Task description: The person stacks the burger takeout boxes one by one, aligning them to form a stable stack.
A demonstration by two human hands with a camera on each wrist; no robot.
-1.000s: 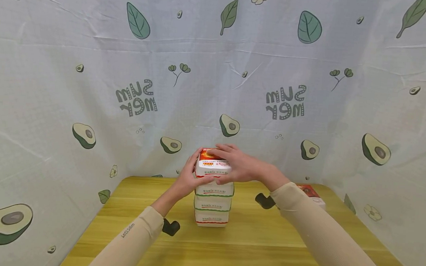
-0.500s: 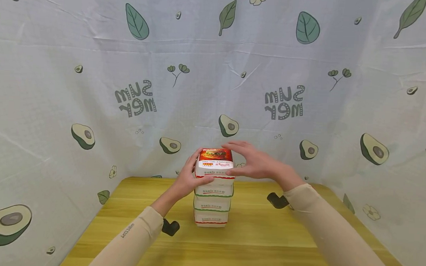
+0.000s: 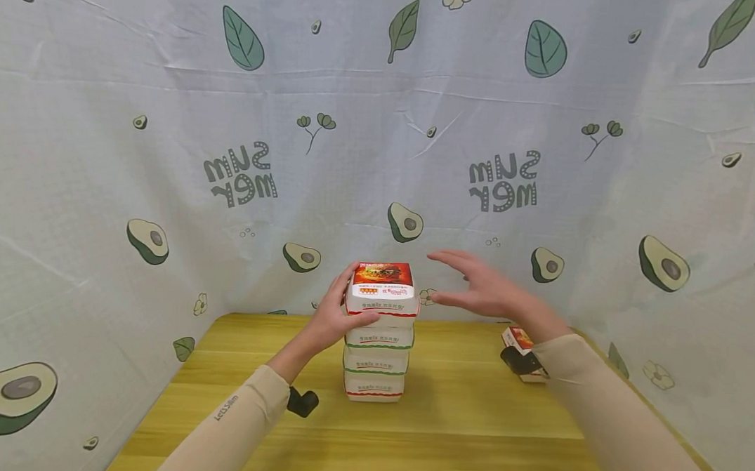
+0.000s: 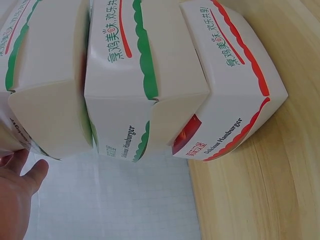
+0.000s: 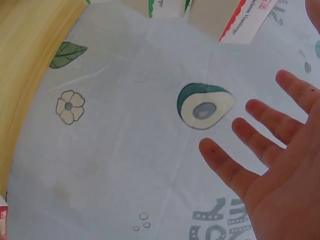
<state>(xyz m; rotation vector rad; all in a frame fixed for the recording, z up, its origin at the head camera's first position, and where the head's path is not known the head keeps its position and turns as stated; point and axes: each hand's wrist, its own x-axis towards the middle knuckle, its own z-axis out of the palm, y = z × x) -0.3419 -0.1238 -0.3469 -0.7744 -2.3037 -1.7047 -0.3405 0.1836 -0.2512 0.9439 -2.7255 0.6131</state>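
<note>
Several white hamburger boxes stand stacked in the head view, with a red-trimmed box on top, a burger picture on its lid. Lower boxes carry green or red wavy trim. My left hand grips the top box at its left side, its thumb across the front; its fingers are mostly hidden behind the box. In the left wrist view, the fingers of that hand reach the upper box's edge. Right of the stack, my right hand hovers apart from it, fingers spread and holding nothing.
Another hamburger box lies on the wooden table at the back right, partly behind the right wrist's black camera. A printed cloth with avocados and leaves hangs behind and at both sides.
My right hand has let go of the top box and moved off to the right, uncovering its lid. My left hand stays on the box. The box at the back right shows again.
</note>
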